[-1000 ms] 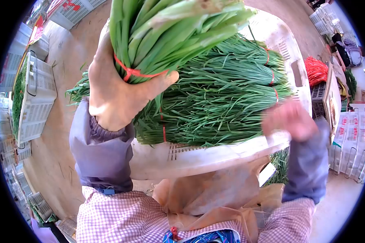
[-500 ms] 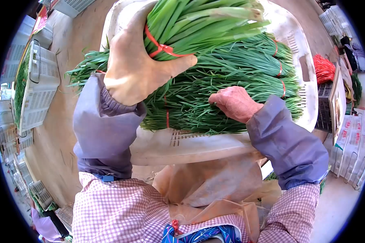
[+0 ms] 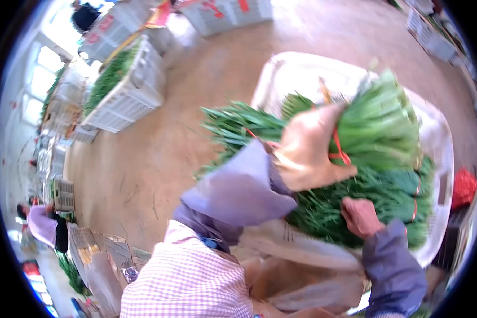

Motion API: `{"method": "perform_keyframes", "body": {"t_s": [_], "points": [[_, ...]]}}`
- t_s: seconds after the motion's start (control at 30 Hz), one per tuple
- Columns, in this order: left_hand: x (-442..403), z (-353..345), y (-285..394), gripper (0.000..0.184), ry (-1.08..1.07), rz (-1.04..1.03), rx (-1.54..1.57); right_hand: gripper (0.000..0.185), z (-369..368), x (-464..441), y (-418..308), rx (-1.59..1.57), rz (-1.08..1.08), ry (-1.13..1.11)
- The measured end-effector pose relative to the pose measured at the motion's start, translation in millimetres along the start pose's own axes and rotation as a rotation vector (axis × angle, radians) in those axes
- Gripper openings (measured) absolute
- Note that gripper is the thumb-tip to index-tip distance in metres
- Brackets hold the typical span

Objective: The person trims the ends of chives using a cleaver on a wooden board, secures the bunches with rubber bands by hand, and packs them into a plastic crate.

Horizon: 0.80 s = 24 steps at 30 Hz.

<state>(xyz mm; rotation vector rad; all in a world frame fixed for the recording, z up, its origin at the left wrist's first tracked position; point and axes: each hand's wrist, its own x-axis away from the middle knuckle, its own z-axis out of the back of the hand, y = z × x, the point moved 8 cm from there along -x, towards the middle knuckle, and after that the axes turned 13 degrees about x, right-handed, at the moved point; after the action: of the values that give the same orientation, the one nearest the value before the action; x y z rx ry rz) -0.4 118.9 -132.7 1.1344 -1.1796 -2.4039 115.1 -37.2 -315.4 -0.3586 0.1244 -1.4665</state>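
Note:
My left hand (image 3: pixel 315 151), in a tan glove, is closed around a bunch of garlic chives (image 3: pixel 379 127) tied with a red band. It holds the bunch above a white plastic crate (image 3: pixel 442 153), the pale stem ends pointing right. More red-banded bunches of chives (image 3: pixel 323 212) lie in the crate, and some leaves (image 3: pixel 238 124) hang over its left side. Bare and curled, my right hand (image 3: pixel 361 217) is low over the chives near the crate's front. Its fingertips are hidden, so whatever is in them cannot be made out.
On the brown floor to the left stands a white crate (image 3: pixel 124 108) full of greens. Another white crate (image 3: pixel 228 16) is at the back. Red bands (image 3: pixel 464 188) are heaped right of my crate. A person (image 3: pixel 42 222) is at the far left.
My view has swung left, so the crate and both hands now appear farther right and lower. The left hand still grips the bunch; the right hand stays curled over the chives.

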Motion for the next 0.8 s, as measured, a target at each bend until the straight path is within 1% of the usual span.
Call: {"method": "perform_keyframes", "body": {"t_s": [0.03,0.17,0.2,0.33,0.37,0.43,0.47,0.53,0.57,0.6,0.63,0.67,0.7,0.73,0.77,0.8], "points": [[2,-1,-6,0.086,0.003,0.073,0.023,0.013,0,0,1,0.003,-0.031,-0.013],[1,-2,-3,0.088,-0.018,0.057,0.004,0.010,-2,4,6,-0.097,-0.069,-0.036],[2,-2,-3,0.089,-0.029,0.063,0.004,0.008,-4,3,5,-0.113,-0.086,-0.092],[4,-3,-4,0.091,-0.034,0.069,-0.018,0.006,-4,3,0,-0.285,-0.095,-0.126],[4,-3,-2,0.093,-0.028,0.061,-0.033,0.006,5,5,-2,-0.410,-0.107,-0.112],[4,-3,-6,0.091,-0.039,0.095,-0.022,0.006,40,18,-17,-0.662,-0.122,-0.080],[2,-2,-5,0.091,-0.037,0.102,-0.007,0.005,50,33,-20,-0.937,-0.167,-0.060],[2,-3,-4,0.089,-0.046,0.129,0.039,0.010,86,73,-29,-1.103,-0.027,-0.158],[2,-5,-6,0.088,-0.031,0.098,0.084,0.013,97,101,-30,-1.190,0.013,-0.198],[1,-5,-1,0.088,-0.036,0.066,0.100,0.018,101,122,-32,-1.091,0.007,-0.411],[2,-8,-7,0.085,-0.029,0.101,0.182,0.024,105,147,-29,-1.002,-0.008,-0.623],[1,-13,-10,0.084,-0.077,0.134,0.163,0.033,99,170,-4,-0.885,-0.123,-0.539],[0,-15,-6,0.086,-0.087,0.142,0.204,0.029,116,166,10,-0.749,-0.177,-0.373],[1,-16,-9,0.087,-0.059,0.176,0.268,0.021,120,170,38,-0.726,-0.318,-0.255],[1,-15,-6,0.088,-0.068,0.205,0.155,0.014,118,171,72,-0.807,-0.404,-0.038],[2,-15,-9,0.088,-0.077,0.205,0.112,0.013,139,157,97,-0.703,-0.440,0.168]]}}
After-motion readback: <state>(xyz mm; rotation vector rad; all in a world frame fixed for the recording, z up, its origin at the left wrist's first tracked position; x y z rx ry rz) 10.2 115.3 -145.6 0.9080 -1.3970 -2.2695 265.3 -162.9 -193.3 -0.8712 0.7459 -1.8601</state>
